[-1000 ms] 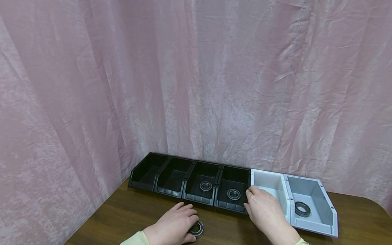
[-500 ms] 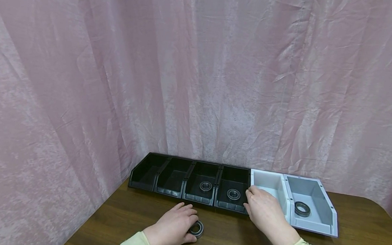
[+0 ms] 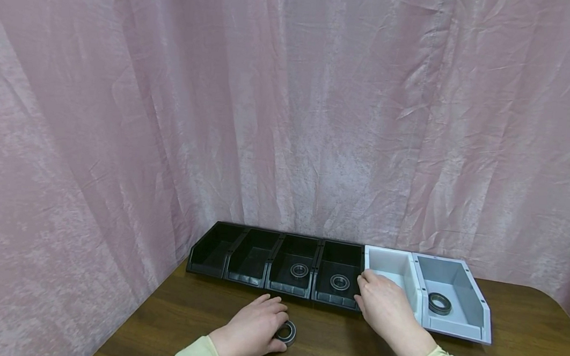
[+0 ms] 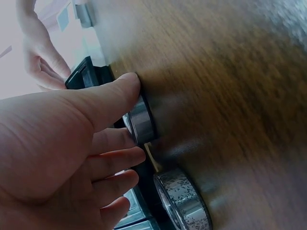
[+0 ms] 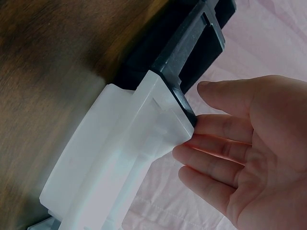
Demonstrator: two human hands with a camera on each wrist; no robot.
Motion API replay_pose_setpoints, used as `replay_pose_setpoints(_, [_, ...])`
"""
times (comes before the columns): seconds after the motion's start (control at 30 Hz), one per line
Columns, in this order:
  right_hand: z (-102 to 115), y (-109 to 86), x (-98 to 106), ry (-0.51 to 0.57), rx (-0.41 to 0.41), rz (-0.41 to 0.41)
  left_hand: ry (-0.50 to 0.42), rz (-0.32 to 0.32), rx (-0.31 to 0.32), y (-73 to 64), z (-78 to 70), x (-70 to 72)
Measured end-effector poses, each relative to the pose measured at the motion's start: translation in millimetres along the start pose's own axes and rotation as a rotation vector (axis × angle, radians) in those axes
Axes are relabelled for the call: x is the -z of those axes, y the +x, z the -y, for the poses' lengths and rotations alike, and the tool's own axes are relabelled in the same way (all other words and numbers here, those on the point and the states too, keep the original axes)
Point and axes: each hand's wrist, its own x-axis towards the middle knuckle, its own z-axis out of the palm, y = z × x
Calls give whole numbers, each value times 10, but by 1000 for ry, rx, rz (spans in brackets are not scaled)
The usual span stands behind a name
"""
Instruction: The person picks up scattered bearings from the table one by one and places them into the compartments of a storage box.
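Observation:
In the head view, my left hand (image 3: 254,327) is low over the wooden table, pinching a steel ball bearing (image 3: 290,335) between thumb and index finger. The left wrist view shows that bearing's dark outer side (image 4: 142,123) by the thumb, with the other fingers extended. A second bearing (image 4: 186,201) stands near those fingertips, hidden from the head camera. My right hand (image 3: 386,302) is at the wall where a black bin meets the white bin (image 3: 389,253). Seen from the right wrist, its loosely extended fingers touch the rim of the white bin (image 5: 112,158), thumb apart.
Several black bins (image 3: 247,279) run leftward from the white one. Two of them contain one bearing each, a nearer bearing (image 3: 339,282) and a farther bearing (image 3: 299,270). A grey bin (image 3: 467,300) at the right holds another bearing (image 3: 439,304). Pink curtains (image 3: 317,120) hang behind.

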Motion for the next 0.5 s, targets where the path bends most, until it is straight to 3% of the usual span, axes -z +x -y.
replay_pose_setpoints(0.5, [3, 7, 13, 7, -7, 14, 27, -14, -16, 4, -18, 12])
